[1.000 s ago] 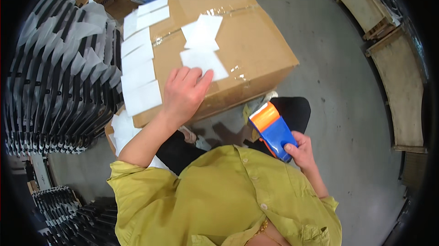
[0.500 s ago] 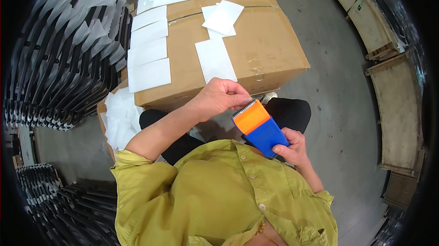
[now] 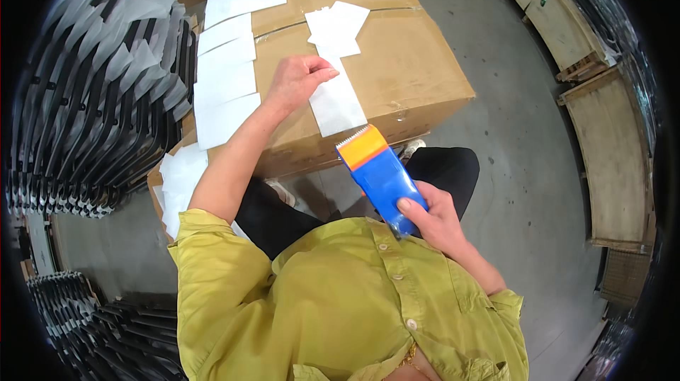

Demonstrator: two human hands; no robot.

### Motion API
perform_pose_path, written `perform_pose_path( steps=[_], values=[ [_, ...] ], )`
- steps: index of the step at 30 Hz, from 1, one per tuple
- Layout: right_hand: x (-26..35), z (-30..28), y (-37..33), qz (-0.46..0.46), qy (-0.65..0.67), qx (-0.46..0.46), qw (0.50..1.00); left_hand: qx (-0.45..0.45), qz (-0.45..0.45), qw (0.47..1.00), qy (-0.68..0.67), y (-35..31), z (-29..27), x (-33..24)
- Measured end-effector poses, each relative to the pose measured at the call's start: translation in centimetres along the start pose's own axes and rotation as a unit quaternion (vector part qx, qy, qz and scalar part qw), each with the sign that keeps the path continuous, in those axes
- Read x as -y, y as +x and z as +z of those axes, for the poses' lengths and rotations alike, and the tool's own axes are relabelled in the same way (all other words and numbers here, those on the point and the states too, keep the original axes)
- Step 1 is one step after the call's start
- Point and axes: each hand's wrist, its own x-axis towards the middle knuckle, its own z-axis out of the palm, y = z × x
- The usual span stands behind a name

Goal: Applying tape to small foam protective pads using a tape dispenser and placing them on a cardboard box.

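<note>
Evidently the left hand (image 3: 297,85) is pinching, whether on tape I cannot tell; just under that pinch the white sheet (image 3: 338,106) is lying, best kept flat. Rightward, the right hand (image 3: 433,217) is grasping the tape dispenser (image 3: 382,177), its teeth best staying clear of the sheet.

Bright, soft light fills the bent, black-cornered view.

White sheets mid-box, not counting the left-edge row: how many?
3 visible: a tilted sheet and a second sheet overlapping it, plus a nearer sheet by the left hand, extending to the box's near edge. More could be hidden underneath.
</note>
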Motion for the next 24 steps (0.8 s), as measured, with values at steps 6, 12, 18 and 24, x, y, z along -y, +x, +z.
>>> perform_pose_path(
  steps=[6,12,18,24],
  values=[
    [0.5,1.3,3.1,0.039,0.056,-0.001,0.998,-0.064,0.135,0.977,0.151,1.4,1.4,3.1],
    [-1.1,1.3,5.2,0.056,0.108,0.014,0.993,-0.184,0.104,0.916,0.342,0.3,1.4,2.0],
    [-1.4,-0.8,3.8,0.072,0.109,0.006,0.991,-0.128,-0.197,0.966,-0.111,-10.2,-0.4,-1.9],
    [-1.1,-1.6,2.7,0.086,0.061,0.071,0.992,0.109,-0.405,0.757,-0.502,-12.9,4.9,0.3]
  ],
)
